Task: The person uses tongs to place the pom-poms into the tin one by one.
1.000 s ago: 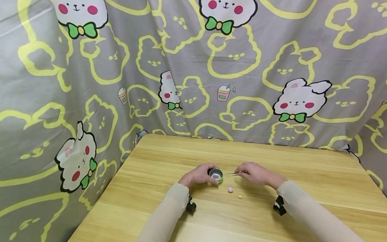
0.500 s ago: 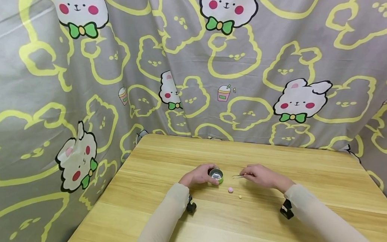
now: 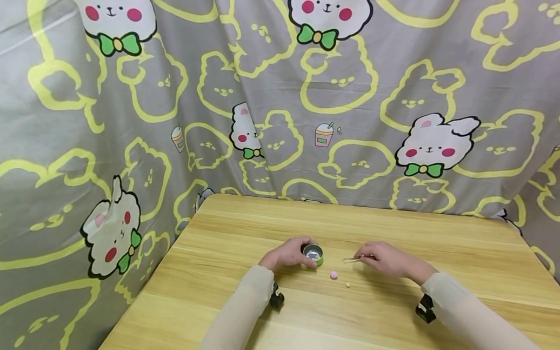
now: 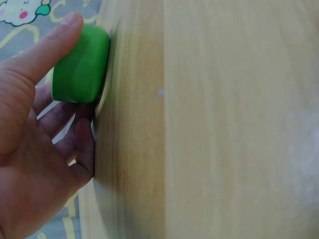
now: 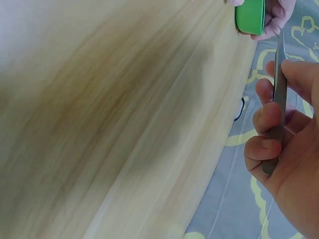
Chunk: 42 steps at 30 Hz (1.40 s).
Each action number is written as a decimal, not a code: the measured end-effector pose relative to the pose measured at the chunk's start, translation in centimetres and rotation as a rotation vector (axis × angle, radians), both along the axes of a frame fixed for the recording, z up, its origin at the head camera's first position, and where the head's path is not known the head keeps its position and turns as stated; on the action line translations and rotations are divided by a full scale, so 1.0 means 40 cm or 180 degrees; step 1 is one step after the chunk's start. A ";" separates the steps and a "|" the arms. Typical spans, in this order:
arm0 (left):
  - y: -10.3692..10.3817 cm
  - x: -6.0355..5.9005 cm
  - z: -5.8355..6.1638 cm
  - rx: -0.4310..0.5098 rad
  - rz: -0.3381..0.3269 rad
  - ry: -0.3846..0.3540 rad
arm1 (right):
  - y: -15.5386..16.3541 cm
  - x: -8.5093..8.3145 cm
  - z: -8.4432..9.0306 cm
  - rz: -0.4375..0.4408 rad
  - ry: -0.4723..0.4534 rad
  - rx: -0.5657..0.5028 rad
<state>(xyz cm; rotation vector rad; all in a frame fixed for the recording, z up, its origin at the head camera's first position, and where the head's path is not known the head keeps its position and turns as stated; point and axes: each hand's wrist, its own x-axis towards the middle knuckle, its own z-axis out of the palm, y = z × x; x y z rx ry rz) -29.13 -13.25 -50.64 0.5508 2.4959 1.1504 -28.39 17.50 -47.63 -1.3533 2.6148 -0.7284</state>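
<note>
My left hand (image 3: 290, 252) grips a small round green tin (image 3: 313, 255) that stands on the table, its open top showing a silvery inside. The left wrist view shows the thumb along one side of the green tin (image 4: 82, 64) and fingers on the other. To the right, my right hand (image 3: 387, 259) holds metal tweezers (image 5: 280, 99), thumb and fingers around the shaft. Their tips point left toward the tin, with a gap between. I see nothing clear between the tips. A pink ball (image 3: 333, 275) and a smaller yellowish bead (image 3: 347, 284) lie in front of the tin.
The wood-grain table (image 3: 327, 330) spreads out around both hands. A grey curtain (image 3: 276, 88) with cartoon animals hangs behind it and along the left side. Black wrist mounts (image 3: 277, 296) hang below the sleeves.
My right hand has drawn to the right with the tweezers, away from the tin. The left hand, the tin, the pink ball and the bead stay where they were.
</note>
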 end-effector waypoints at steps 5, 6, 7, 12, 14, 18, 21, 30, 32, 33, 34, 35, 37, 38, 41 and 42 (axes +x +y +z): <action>0.000 -0.002 -0.002 -0.0037 0.0017 0.0005 | 0.009 0.009 -0.003 -0.0049 -0.0041 0.0042; 0.000 -0.003 -0.002 -0.0040 0.0015 0.0012 | 0.010 0.011 -0.003 -0.0069 -0.0052 0.0051; 0.000 -0.003 -0.002 -0.0053 0.0017 0.0014 | 0.012 0.013 -0.004 -0.0070 -0.0043 0.0050; 0.001 -0.001 0.000 -0.0029 -0.0044 0.0054 | 0.017 0.025 -0.004 -0.0038 -0.0032 0.0027; 0.001 0.001 0.001 -0.0014 -0.0053 0.0057 | 0.018 0.029 -0.006 -0.0018 -0.0023 0.0036; 0.001 0.001 0.000 -0.0023 -0.0031 0.0046 | 0.019 0.032 -0.014 0.0047 0.0073 0.0049; 0.001 -0.001 -0.002 -0.0038 -0.0022 0.0050 | 0.020 0.036 -0.019 0.0119 0.0203 0.0019; 0.001 0.000 0.000 0.0003 -0.0012 0.0015 | 0.021 0.055 -0.021 0.0207 0.0233 0.0043; 0.000 0.000 0.000 0.0004 -0.0015 0.0011 | 0.022 0.058 -0.025 0.0188 0.0188 0.0075; 0.000 0.000 0.001 -0.0003 -0.0014 0.0009 | 0.023 0.059 -0.027 0.0171 0.0172 0.0097; 0.000 0.000 0.001 -0.0009 -0.0013 0.0009 | 0.023 0.060 -0.029 0.0152 0.0149 0.0121; 0.000 -0.001 0.001 -0.0008 -0.0013 0.0012 | 0.024 0.061 -0.031 0.0142 0.0133 0.0133; -0.001 -0.001 0.001 -0.0027 -0.0015 0.0010 | 0.025 0.063 -0.035 0.0126 0.0124 0.0161; -0.002 -0.001 0.001 -0.0032 -0.0013 0.0006 | 0.025 0.063 -0.037 0.0121 0.0125 0.0172; -0.003 -0.002 0.001 -0.0030 -0.0018 -0.0009 | 0.023 0.065 -0.043 0.0133 0.0145 0.0177; -0.003 -0.002 0.001 -0.0038 -0.0021 -0.0014 | 0.022 0.066 -0.044 0.0147 0.0157 0.0173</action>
